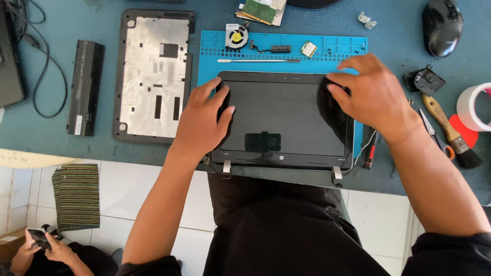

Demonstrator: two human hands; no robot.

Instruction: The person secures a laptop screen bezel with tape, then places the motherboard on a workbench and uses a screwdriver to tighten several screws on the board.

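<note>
Laptop screen (286, 120) under both flat hands

On my feed, a teal workbench (82, 20) crowded with parts: a black battery pack (85, 88) lies well left, beside a grey bottom cover (153, 76) turned inside up. On the blue repair mat's (209, 56) far strip I see a small cooling fan (237, 37), a slim white pry tool (255, 61) and a tiny green card (308, 49). At right, a black mouse (442, 25), a wooden-handled brush (450, 130), a tape roll (473, 107). Below the bench, a striped cloth (76, 197) on white tiles, and another person's hands holding a phone (38, 237).
</note>
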